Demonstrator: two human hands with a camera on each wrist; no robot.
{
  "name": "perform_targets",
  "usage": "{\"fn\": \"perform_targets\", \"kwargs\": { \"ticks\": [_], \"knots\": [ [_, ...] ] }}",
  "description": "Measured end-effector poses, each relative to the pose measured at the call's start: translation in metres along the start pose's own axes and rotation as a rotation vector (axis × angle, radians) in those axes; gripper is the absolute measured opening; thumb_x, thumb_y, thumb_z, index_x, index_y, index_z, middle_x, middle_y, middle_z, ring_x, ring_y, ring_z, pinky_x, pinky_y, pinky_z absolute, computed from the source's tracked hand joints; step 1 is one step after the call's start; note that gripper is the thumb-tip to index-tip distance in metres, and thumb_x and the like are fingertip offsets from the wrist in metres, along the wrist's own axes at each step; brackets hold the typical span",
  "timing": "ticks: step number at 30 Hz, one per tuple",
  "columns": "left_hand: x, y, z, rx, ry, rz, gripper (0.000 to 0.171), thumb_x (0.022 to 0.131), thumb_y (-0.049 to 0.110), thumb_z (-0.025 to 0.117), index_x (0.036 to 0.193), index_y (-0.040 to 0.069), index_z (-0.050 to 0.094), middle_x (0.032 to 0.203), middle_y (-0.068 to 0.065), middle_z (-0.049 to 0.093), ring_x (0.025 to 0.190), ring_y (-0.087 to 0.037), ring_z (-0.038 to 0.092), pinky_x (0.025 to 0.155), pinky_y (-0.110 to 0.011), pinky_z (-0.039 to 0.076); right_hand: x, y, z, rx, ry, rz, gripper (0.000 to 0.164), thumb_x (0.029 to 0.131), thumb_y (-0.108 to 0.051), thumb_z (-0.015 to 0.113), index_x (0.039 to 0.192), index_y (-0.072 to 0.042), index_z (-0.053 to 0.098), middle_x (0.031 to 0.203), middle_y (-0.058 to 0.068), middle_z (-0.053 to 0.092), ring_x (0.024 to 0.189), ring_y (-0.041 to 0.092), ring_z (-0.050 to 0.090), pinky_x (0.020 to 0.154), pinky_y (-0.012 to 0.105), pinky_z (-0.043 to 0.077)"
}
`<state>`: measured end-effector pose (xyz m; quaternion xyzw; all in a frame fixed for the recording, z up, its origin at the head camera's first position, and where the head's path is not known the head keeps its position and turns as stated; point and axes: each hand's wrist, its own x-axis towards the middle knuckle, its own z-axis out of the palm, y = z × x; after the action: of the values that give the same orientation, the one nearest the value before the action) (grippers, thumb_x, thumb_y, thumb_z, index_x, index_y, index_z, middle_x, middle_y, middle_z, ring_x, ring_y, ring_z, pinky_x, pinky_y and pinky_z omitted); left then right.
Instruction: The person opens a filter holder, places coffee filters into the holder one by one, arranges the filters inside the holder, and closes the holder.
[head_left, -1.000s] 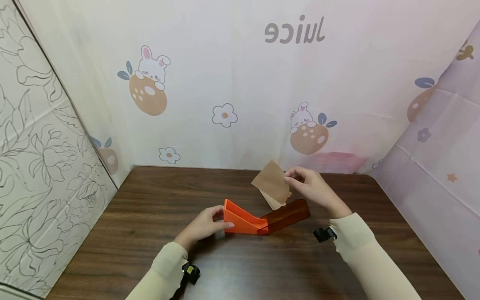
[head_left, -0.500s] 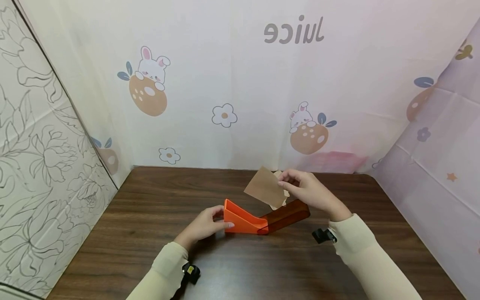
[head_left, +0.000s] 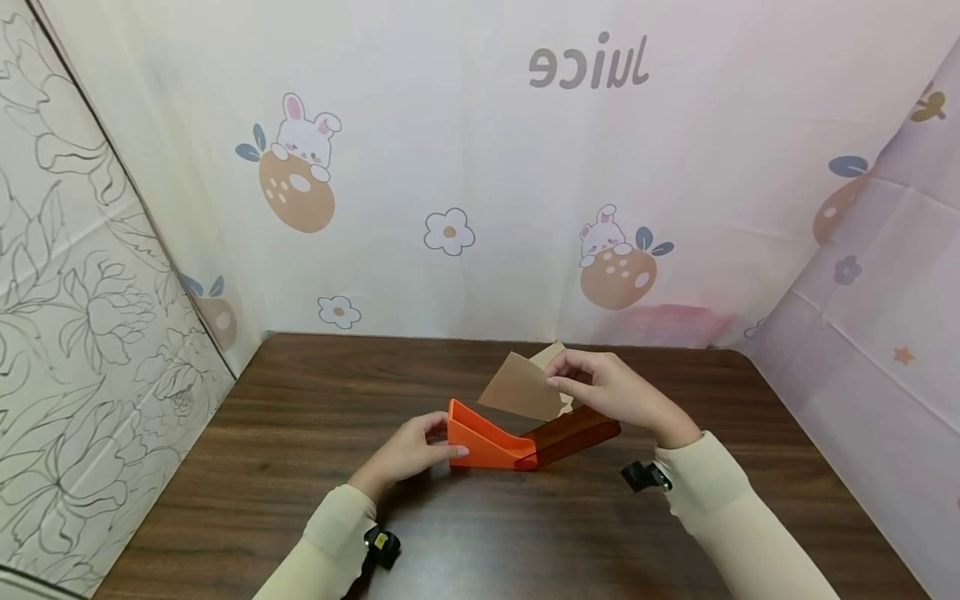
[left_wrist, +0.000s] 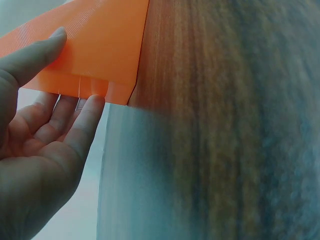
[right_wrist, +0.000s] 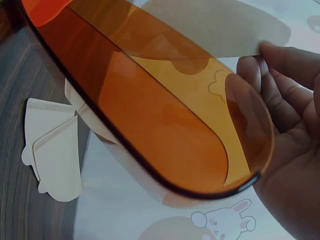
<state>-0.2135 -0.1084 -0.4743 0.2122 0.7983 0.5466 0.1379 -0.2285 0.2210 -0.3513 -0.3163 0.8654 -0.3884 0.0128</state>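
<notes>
Across the head view, a dark brown wood-grain worktop (head_left: 262, 433) fills the lower part, with a white cloth backdrop (head_left: 375, 167) printed with rabbits and fruit towards twelve o'clock. At six o'clock from the centre stands a bright orange, wedge-shaped plastic box (head_left: 483, 450), open along its sloping top; a long, translucent amber plastic lid (head_left: 577, 435) reaches out from its low end at three o'clock. The left hand (head_left: 405, 450) grips the box's tall end from nine o'clock. The right hand (head_left: 611, 387), at two o'clock from the box, pinches a thin tan paper sheet (head_left: 517, 390), held just beyond the box at one o'clock; whether it touches the lid I cannot tell.

From the left wrist, the box shows between ten and eleven o'clock, thumb laid along its side wall and fingertips at the end wall.

From the right wrist, the lid crosses the middle, and the hand at three o'clock holds the sheet's edge between thumb and finger. Towards nine o'clock, pale paper sheets with crimped edges (right_wrist: 60, 155) lie overlapping on the worktop.

To handle this well, I judge, the left hand should brace the tall end without squeezing its walls, while the right pinches lightly, avoiding creases, and carries the sheet clear of the lid's rim.
</notes>
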Motion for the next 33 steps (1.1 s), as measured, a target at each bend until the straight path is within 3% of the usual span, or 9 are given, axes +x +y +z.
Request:
{"fn": "perform_targets", "kwargs": {
  "ticks": [7, 13, 20, 25, 33],
  "knots": [
    [0.000, 0.000, 0.001, 0.010, 0.003, 0.005, 0.035, 0.090, 0.025, 0.078, 0.120, 0.012, 0.066, 0.115, 0.001, 0.068, 0.107, -0.019, 0.062, 0.095, -0.044, 0.049, 0.002, -0.002, 0.002, -0.004, -0.011, -0.019, 0.004, 0.097, -0.020, 0.070, 0.101, -0.018, 0.069, 0.088, -0.003, 0.065, 0.073, 0.018, 0.060, 0.064, 0.029, 0.052],
    [0.001, 0.002, 0.003, 0.015, 0.016, 0.024, 0.032, 0.091, 0.013, 0.075, 0.120, 0.004, 0.065, 0.115, -0.006, 0.068, 0.107, -0.027, 0.062, 0.093, -0.048, 0.050, 0.003, -0.003, 0.004, 0.000, -0.024, -0.022, 0.004, 0.097, -0.021, 0.069, 0.100, -0.019, 0.068, 0.085, -0.001, 0.065, 0.071, 0.015, 0.059, 0.062, 0.028, 0.050],
    [0.002, -0.001, 0.000, 0.000, 0.005, 0.001, 0.034, 0.090, 0.026, 0.077, 0.119, 0.012, 0.066, 0.115, 0.001, 0.068, 0.107, -0.019, 0.062, 0.094, -0.040, 0.050, 0.004, -0.005, 0.009, 0.014, -0.048, -0.021, 0.005, 0.098, -0.023, 0.068, 0.100, -0.019, 0.067, 0.085, 0.004, 0.066, 0.071, 0.015, 0.059, 0.062, 0.028, 0.050],
    [0.001, 0.001, 0.000, -0.008, -0.005, -0.011, 0.035, 0.090, 0.030, 0.078, 0.119, 0.015, 0.067, 0.115, 0.002, 0.068, 0.107, -0.020, 0.062, 0.094, -0.041, 0.050, 0.006, -0.005, 0.014, 0.011, -0.053, -0.029, 0.004, 0.097, -0.022, 0.069, 0.100, -0.019, 0.068, 0.087, 0.000, 0.066, 0.076, 0.015, 0.060, 0.066, 0.030, 0.051],
    [0.001, 0.000, 0.000, -0.002, 0.002, -0.010, 0.034, 0.090, 0.026, 0.078, 0.119, 0.012, 0.067, 0.114, 0.000, 0.068, 0.106, -0.019, 0.062, 0.093, -0.042, 0.051, 0.011, -0.001, 0.023, -0.024, -0.078, -0.054, 0.005, 0.097, -0.022, 0.069, 0.100, -0.019, 0.068, 0.088, -0.005, 0.065, 0.077, 0.013, 0.059, 0.066, 0.029, 0.051]
  ]
}}
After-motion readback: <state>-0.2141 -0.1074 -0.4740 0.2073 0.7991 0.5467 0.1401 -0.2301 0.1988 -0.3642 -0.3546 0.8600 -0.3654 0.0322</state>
